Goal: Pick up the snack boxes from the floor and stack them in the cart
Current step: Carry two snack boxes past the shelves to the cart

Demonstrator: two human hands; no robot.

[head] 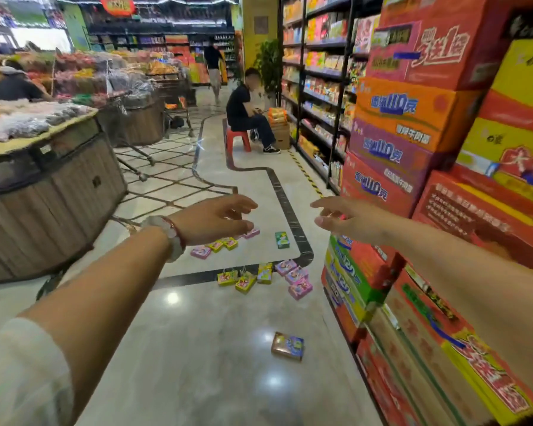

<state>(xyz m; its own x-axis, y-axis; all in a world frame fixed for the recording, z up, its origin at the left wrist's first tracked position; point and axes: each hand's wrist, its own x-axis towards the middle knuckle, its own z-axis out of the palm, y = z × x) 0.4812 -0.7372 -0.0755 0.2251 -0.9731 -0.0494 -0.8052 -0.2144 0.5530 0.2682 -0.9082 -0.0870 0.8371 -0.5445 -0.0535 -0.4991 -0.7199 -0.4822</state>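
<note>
Both arms reach forward, left hand point(216, 216) and right hand point(348, 218) empty with fingers loosely spread. Small pink, yellow and green cardboard snack boxes point(271, 276) lie scattered on glossy tiled floor point(197, 348) below.

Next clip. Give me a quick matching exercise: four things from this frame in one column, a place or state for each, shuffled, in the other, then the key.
Things
1. green box
2. brown and purple box
3. left hand
4. red stool

Places or states
A. nearest the camera, alone on the floor
B. under a seated person
C. open, holding nothing
D. upright beside the dark floor stripe

Pairs: 1-D, 2-A, 3-C, 4-B
</note>
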